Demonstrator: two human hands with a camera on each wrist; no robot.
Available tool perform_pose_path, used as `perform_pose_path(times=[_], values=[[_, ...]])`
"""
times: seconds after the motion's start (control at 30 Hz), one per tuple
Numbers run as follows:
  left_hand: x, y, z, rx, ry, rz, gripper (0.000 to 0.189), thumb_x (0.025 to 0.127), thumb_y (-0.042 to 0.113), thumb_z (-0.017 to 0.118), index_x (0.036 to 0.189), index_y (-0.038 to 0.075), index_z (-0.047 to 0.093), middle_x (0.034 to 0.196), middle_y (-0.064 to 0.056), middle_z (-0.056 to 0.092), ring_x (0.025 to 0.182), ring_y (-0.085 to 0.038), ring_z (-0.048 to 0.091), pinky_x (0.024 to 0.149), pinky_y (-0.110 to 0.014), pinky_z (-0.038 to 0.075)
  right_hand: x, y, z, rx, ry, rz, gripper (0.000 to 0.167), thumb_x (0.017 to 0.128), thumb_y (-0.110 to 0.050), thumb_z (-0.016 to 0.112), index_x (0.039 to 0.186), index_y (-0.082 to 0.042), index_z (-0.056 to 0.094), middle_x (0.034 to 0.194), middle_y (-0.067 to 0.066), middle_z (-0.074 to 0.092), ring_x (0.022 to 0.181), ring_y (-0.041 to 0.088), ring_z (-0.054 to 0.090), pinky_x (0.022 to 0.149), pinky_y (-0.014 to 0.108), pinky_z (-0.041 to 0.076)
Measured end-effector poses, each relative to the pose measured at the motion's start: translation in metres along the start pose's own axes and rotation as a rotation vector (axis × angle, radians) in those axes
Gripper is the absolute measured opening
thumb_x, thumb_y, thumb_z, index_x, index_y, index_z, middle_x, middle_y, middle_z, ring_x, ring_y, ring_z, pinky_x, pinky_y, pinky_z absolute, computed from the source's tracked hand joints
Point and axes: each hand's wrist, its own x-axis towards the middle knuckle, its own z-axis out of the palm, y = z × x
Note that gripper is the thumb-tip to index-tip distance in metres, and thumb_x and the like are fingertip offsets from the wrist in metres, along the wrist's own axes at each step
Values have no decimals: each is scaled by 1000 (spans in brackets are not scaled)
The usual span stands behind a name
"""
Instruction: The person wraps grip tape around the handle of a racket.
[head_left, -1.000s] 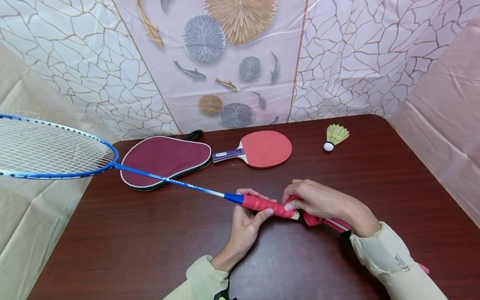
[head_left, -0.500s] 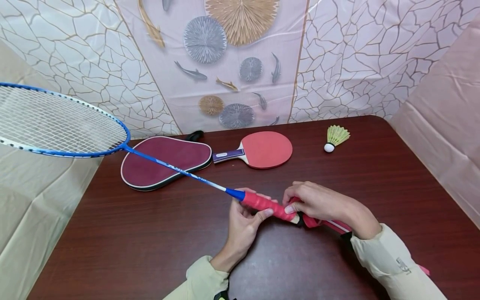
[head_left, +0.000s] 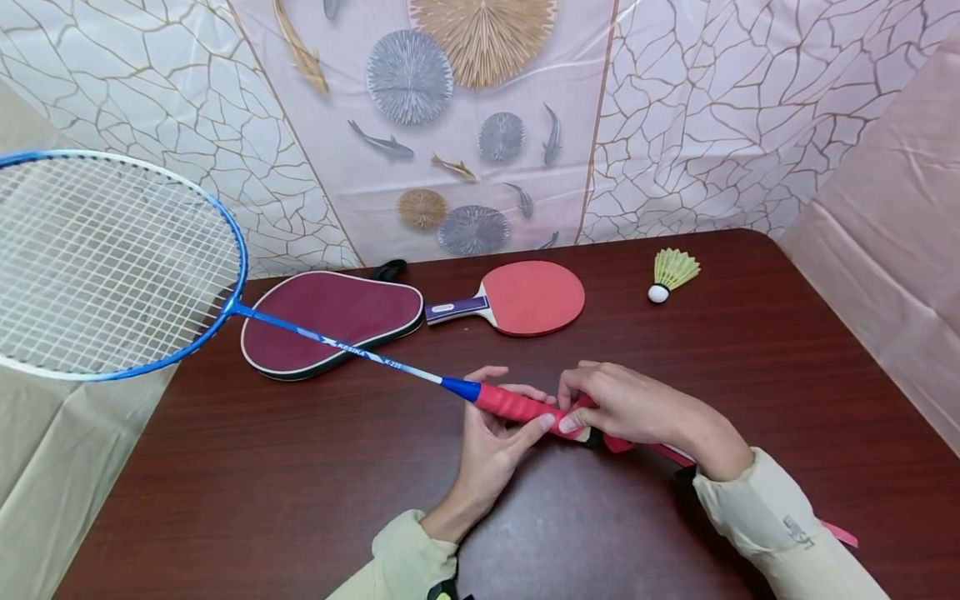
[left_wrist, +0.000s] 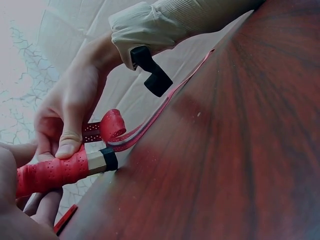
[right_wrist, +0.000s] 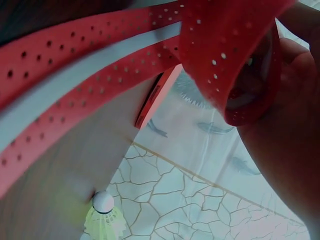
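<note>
Holding the badminton racket (head_left: 337, 343) over the surface (head_left: 300, 483), our left grip (head_left: 487, 457) closes thumb and fingers about its red-wrapped handle (head_left: 513, 405). Our right grip (head_left: 633, 406) pinches the perforated red tape (left_wrist: 113, 126) near the handle's bare, pale end. Farther back we see a maroon case (head_left: 330, 318), a red paddle (head_left: 534, 298) and a shuttlecock (head_left: 673, 270).

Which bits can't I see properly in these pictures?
Badminton racket: far end, cut off by the head view's left edge.
Loose red tape: part of it, hidden under the right sleeve, head view.
Left hand: partly cut off by the left wrist view's left edge.
Sleeve print: head view, too small to read.
</note>
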Motion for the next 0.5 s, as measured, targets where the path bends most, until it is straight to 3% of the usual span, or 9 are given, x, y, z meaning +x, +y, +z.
perform_pose_path(times=[0.23,0.4,0.5], values=[[0,-1,0,50,40,-10,54,84,-12,69,121,0,32,109,-44,54,99,-48,63,84,-41,55,1,3,-1,-13,5,17,18,84,-30,79,85,-28,62,81,-14,54,73,4,51,67,26,47],[-1,-1,1,87,36,-15,52,84,-10,71,119,4,35,106,-40,57,97,-44,65,82,-41,56,-3,7,-11,-34,9,38,24,78,-40,82,78,-30,61,76,-14,52,70,7,49,60,24,44],[0,-1,2,82,24,-20,52,84,-10,70,120,5,35,106,-39,59,96,-44,65,82,-42,56,-6,9,-19,-57,31,32,24,77,-38,83,75,-29,61,73,-16,53,71,8,48,60,24,44]])
